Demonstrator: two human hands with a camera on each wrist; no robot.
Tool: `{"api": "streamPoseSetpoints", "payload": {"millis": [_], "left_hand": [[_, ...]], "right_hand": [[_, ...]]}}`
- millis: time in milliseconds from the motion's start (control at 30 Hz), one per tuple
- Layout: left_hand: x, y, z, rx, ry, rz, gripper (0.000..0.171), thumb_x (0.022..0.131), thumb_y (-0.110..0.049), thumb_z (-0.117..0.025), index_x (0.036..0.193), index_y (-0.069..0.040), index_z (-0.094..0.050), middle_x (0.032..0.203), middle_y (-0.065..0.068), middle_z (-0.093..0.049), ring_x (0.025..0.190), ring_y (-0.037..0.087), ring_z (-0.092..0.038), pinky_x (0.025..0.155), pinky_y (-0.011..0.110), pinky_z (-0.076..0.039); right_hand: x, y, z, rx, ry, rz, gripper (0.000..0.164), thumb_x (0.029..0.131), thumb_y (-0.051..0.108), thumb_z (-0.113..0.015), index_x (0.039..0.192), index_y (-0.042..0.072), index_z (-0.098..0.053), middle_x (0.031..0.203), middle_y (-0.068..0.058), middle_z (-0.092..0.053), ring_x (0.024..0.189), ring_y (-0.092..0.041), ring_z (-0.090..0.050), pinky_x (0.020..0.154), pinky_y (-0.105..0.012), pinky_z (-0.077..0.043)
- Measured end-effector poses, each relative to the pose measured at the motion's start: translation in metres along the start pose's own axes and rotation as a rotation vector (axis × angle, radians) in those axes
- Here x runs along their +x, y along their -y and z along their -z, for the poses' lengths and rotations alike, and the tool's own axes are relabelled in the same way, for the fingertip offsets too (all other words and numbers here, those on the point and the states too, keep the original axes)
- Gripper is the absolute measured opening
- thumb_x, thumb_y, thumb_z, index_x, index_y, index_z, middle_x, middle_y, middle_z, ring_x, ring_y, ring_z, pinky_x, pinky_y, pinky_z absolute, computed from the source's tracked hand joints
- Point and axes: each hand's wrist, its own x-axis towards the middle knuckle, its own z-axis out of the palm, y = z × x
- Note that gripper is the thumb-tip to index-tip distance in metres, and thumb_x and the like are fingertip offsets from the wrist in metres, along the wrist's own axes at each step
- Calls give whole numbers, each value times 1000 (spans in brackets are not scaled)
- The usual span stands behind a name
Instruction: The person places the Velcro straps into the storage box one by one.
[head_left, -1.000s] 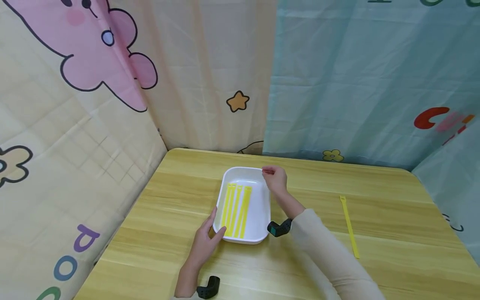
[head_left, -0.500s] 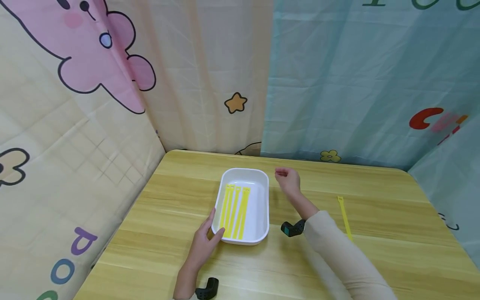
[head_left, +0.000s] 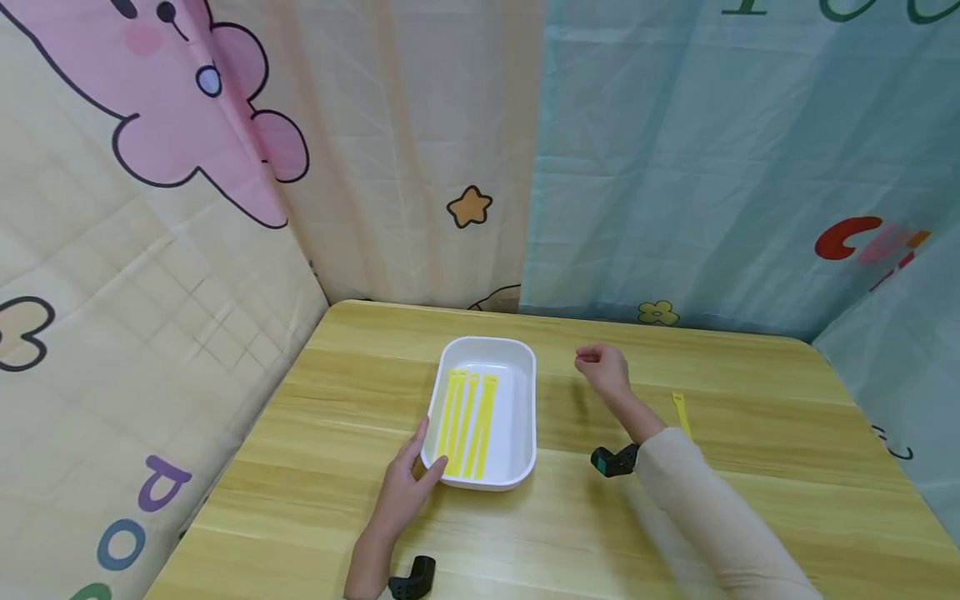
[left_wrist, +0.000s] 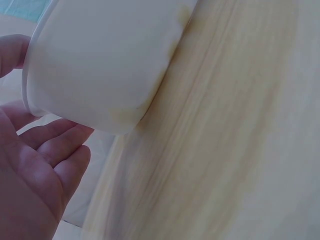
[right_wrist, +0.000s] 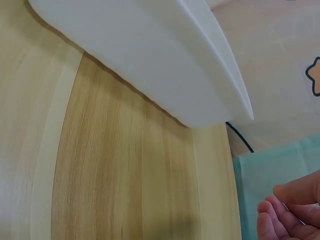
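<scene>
In the head view, a white tray point(head_left: 524, 417) stands on the table, with several thin yellow straps point(head_left: 471, 425) lying lengthwise in its left half; each has a wider head, like a cable tie. My left hand point(head_left: 405, 496) holds the tray's near left corner, thumb at the front rim and fingers along the left side; the left wrist view shows fingertips against the outer wall. To the right of the tray, my right hand point(head_left: 603, 368) hovers over the table, fingers loosely curled with nothing visible in them. One more yellow strap point(head_left: 680, 412) lies farther right, its lower part hidden by my sleeve.
The wooden table point(head_left: 352, 383) is bounded at the back and left by printed cloth point(head_left: 405, 167). Each wrist carries a black camera mount, the right one point(head_left: 615, 461) close over the table.
My right hand has moved right, from the tray's far right rim to over the table, its sleeve now covering more of the loose strap. My left hand and the tray stay put.
</scene>
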Motion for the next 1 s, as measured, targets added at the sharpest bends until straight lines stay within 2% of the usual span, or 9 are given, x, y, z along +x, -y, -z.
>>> {"api": "streamPoseSetpoints", "payload": {"millis": [200, 533, 767, 1000], "left_hand": [[-1, 1, -1, -11, 3, 9, 66, 89, -24, -61, 145, -9, -28, 146, 11, -27, 132, 31, -24, 104, 49, -23], [1, 3, -1, -4, -4, 2, 67, 89, -22, -62, 145, -9, -28, 145, 11, -28, 132, 31, -25, 104, 48, -23], [1, 0, 0, -12, -11, -6, 67, 89, -19, -62, 144, -7, -28, 145, 13, -29, 132, 31, -26, 104, 48, -23], [1, 0, -1, -12, -13, -16, 66, 89, -18, -62, 144, -6, -29, 145, 12, -29, 131, 31, -26, 104, 46, -24]], "right_hand": [[0, -9, 11, -37, -2, -9, 25, 87, 2, -59, 109, -10, -61, 99, -21, -62, 90, -31, -59, 76, -35, -52], [2, -25, 31, -52, -10, -32, 28, 89, 5, -59, 111, -11, -59, 103, -23, -61, 94, -33, -58, 79, -38, -50], [3, -36, 51, -17, -79, -62, 31, 90, 9, -58, 115, -10, -58, 106, -21, -62, 97, -31, -58, 81, -34, -49], [1, -45, 68, -19, -157, -104, 32, 90, 11, -59, 116, -8, -58, 102, -18, -63, 90, -23, -59, 72, -23, -49]]}}
